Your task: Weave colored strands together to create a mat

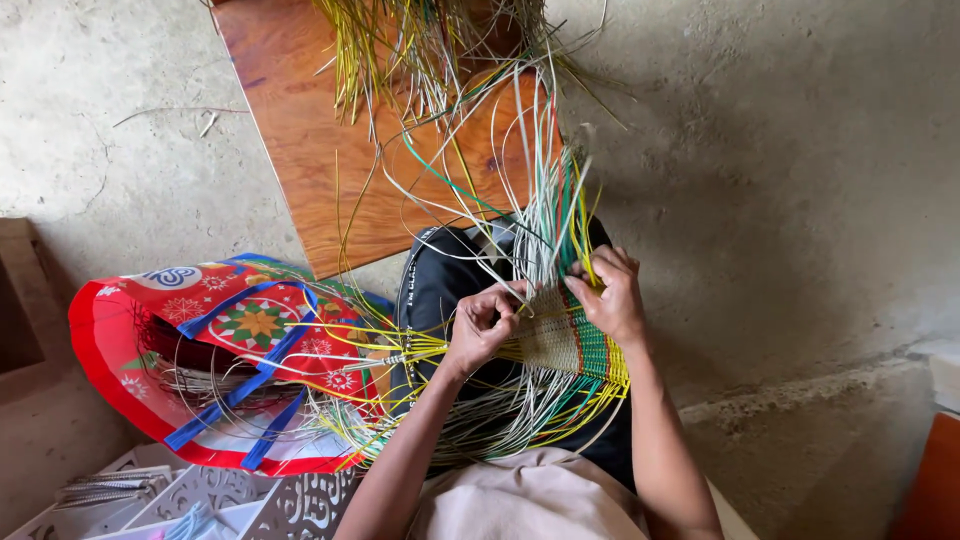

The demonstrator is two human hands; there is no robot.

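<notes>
A half-woven basket panel [565,345] of white, green, yellow and red plastic strands rests on my lap. Loose strands [545,215] fan upward from its top edge. My left hand [482,323] is closed, pinching white strands at the panel's left edge. My right hand [610,295] grips the upright strands at the panel's top right. More free strand ends [500,415] curl out below the panel.
A red patterned bag with blue straps [225,355] lies open at the left, holding coiled strands. A wooden board [335,130] lies on the concrete floor ahead, with a bundle of yellow-green strands [400,45] on it. A white pierced tray [200,495] sits at the bottom left.
</notes>
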